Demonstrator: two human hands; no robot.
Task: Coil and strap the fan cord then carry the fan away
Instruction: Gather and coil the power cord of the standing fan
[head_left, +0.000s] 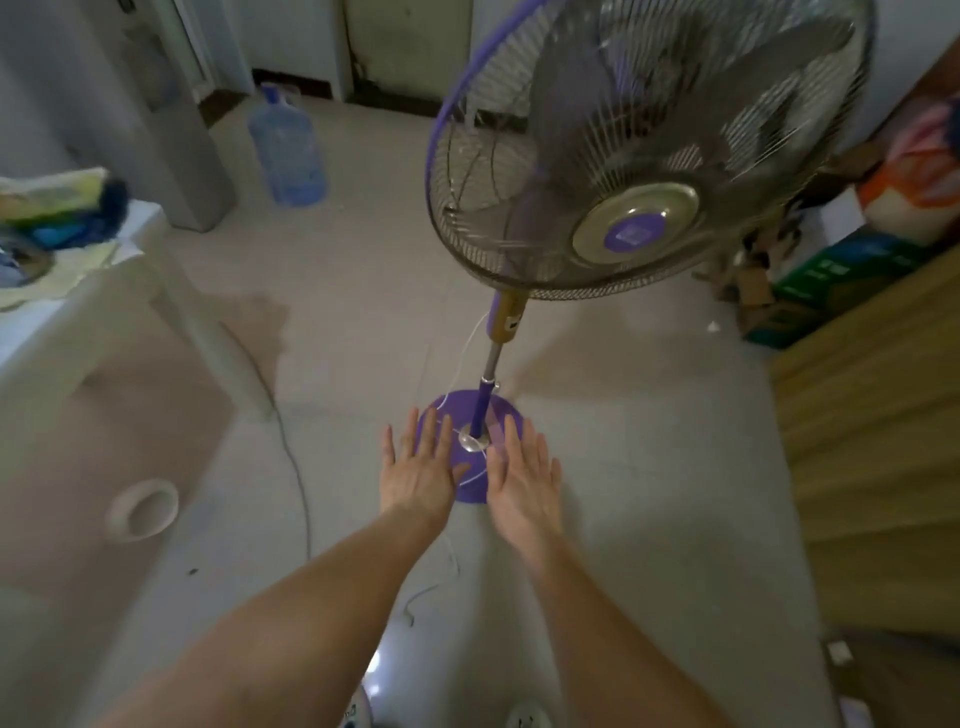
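Both arms stretch straight out and down, palms facing the floor; the left hand hangs flat with its fingers spread apart, holding nothing; the right hand mirrors it just beside, fingers splayed and empty too. Between and beneath them sits the round purple base of the fan; the pole rises from that base, tilted up to the wire-caged head on the right. The thin white cord trails loose over the base and down across the pale floor toward the feet. Over on the left, a blue water jug stands upright on the floor, whether it holds water I cannot tell; a white table carries a blurred heap of cloths.
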